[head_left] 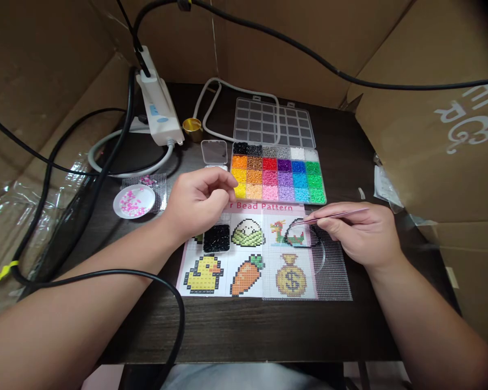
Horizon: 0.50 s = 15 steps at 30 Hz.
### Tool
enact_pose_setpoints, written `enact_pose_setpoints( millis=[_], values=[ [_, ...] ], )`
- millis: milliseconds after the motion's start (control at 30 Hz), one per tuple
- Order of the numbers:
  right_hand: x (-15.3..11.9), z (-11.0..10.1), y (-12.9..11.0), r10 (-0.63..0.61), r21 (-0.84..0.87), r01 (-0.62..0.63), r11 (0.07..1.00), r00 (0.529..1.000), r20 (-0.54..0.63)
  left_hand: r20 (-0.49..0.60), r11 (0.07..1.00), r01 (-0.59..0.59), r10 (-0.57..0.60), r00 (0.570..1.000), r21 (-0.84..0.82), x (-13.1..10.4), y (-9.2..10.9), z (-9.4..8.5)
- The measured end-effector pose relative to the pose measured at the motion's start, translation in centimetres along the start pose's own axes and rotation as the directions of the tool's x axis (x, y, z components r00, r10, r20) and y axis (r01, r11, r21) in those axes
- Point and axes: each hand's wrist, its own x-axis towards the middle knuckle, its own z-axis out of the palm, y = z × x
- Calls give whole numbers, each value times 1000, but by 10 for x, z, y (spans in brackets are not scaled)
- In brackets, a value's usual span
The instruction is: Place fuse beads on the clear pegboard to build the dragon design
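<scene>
My right hand [358, 230] pinches pink tweezers [335, 214], whose tips point left over a clear pegboard [333, 271]. A curved outline of black beads [290, 230] stands on that board, above the dragon picture of the printed pattern sheet [223, 290]. My left hand [201, 200] is raised with curled fingers beside the yellow compartments of the bead box [278, 173]; whether it pinches anything is too small to tell. Just below it, a small box of black beads [216, 239] rests on the sheet.
A white dish [134, 201] of pink beads sits at the left on another pegboard [160, 187]. Behind are a power strip [158, 103], a gold cup [192, 129] and the bead box's open lid [256, 119]. A black cable [181, 309] crosses near my left forearm. Cardboard walls surround the table.
</scene>
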Motion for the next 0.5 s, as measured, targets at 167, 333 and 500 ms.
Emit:
enact_pose_setpoints(
  millis=[167,333,500],
  values=[
    [-1,0,1,5,-16,-5,1000,1000,-1,-2,1000,0,0,1000,-1,0,2,1],
    [-1,0,0,7,-12,-7,1000,1000,-10,-4,1000,4,-4,1000,-5,0,2,1],
    [-1,0,0,6,3,-6,1000,1000,-8,-4,1000,-2,2,1000,-14,0,2,1]
  ],
)
